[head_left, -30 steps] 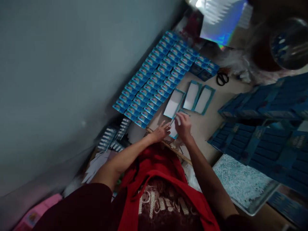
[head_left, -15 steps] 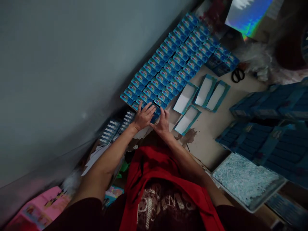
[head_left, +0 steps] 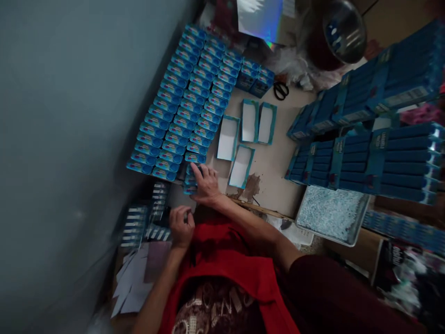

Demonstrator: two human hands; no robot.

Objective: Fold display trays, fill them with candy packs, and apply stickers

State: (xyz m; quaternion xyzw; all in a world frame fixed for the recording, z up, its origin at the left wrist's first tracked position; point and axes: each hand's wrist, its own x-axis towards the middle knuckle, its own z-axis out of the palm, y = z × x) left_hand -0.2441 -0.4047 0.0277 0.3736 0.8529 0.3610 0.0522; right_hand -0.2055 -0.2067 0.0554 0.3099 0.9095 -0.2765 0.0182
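Head view: the right hand [head_left: 207, 184] partly hides blue packs [head_left: 190, 186].

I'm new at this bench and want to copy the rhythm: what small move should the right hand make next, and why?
I'd probably have the right hand gently square up the small blue packs at its fingers: they sit at the near end of the long rows of glossy blue packs, with a dark gap beside them.

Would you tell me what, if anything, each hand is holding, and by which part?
The right hand appears to hold blue packs by their right ends. The left hand is curled; whether it holds anything cannot be told.
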